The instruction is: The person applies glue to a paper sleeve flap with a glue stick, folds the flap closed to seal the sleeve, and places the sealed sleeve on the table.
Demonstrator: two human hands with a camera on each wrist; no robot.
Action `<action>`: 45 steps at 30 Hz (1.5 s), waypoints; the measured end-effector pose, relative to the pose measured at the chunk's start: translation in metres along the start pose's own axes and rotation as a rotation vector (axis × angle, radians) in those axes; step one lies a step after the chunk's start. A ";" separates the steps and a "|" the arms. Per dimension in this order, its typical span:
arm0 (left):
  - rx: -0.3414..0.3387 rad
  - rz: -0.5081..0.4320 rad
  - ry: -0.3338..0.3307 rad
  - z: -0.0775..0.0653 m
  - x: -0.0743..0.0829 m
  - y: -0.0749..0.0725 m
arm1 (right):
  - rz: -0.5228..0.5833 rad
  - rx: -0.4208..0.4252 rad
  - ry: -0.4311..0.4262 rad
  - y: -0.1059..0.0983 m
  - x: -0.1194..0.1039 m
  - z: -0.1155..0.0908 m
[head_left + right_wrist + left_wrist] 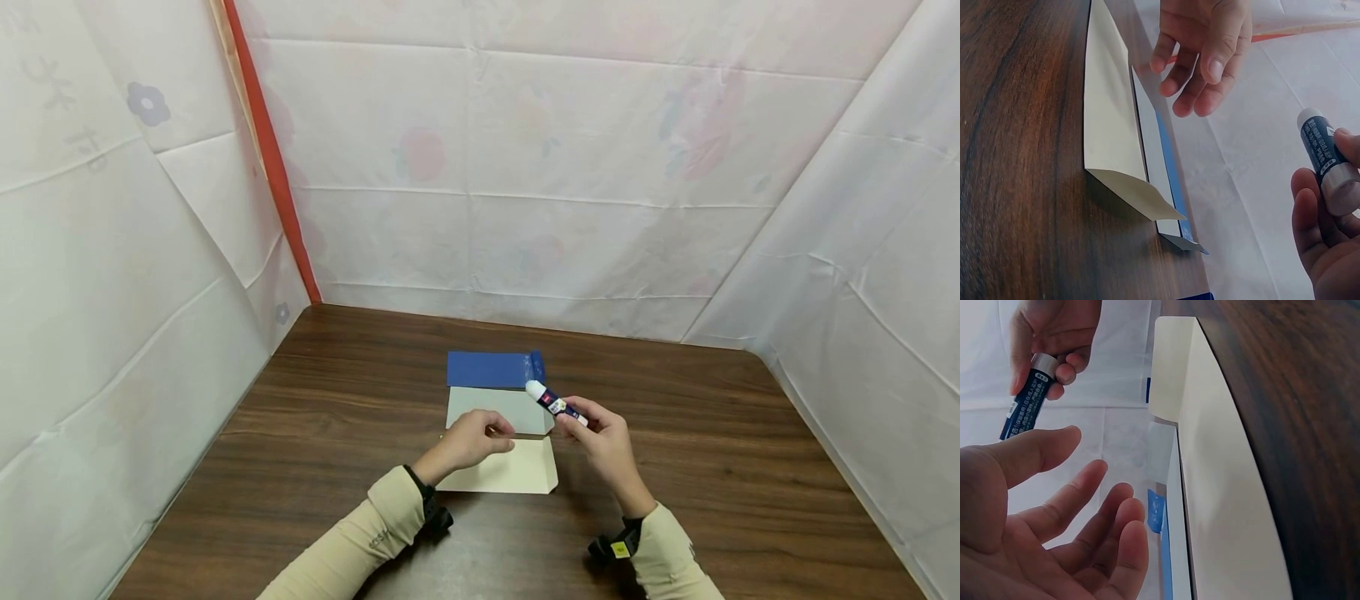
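My right hand (609, 442) pinches a dark blue and white glue stick (557, 404) above the right ends of the papers. The white end of the stick points to the upper left. My left hand (472, 440) hovers over the cream paper (517, 471), its fingers loosely bent and holding nothing. Behind that lie a grey paper (491, 402) and a blue paper (487, 369). In the right wrist view, the cream paper's end flap (1129, 190) stands folded up. Whitish smears show on the blue paper's flap (537, 367).
The papers lie in a row on a dark brown wooden table (720, 467). White sheeting (570, 167) hangs behind and on both sides, with a red strip (273, 167) at the back left corner. Black wrist cameras (437, 517) sit below both hands.
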State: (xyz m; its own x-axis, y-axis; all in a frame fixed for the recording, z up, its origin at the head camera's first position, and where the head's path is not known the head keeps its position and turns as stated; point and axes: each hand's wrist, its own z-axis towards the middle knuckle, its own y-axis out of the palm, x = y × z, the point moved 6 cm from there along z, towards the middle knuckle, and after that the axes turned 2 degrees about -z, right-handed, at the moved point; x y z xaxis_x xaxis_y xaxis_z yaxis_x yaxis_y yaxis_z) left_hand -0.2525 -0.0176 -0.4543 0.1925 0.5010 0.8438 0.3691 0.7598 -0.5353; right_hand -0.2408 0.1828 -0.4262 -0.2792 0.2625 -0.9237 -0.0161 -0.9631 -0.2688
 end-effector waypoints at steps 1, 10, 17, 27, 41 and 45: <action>0.000 0.010 -0.003 0.000 0.000 0.000 | 0.000 -0.001 0.001 0.000 0.000 0.000; -0.021 0.090 -0.030 -0.001 -0.002 0.003 | -0.005 -0.001 0.013 -0.001 0.001 -0.001; -0.070 0.187 -0.011 -0.002 -0.004 0.008 | -0.004 -0.009 0.013 -0.001 0.002 -0.001; -0.120 0.320 -0.005 -0.007 -0.001 0.013 | -0.003 -0.032 0.034 -0.001 0.003 0.001; -0.156 0.456 0.039 -0.008 0.003 0.015 | -0.022 -0.042 0.065 0.000 0.006 0.002; -0.168 0.490 0.051 -0.006 0.002 0.015 | -0.028 -0.046 0.065 -0.001 0.006 0.003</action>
State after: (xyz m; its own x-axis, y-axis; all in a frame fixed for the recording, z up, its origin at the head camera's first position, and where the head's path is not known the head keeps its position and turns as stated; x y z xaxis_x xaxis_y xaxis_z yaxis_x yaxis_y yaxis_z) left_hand -0.2407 -0.0078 -0.4601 0.4216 0.7572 0.4989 0.3650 0.3620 -0.8578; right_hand -0.2450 0.1848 -0.4309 -0.2164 0.2936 -0.9311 0.0215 -0.9520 -0.3052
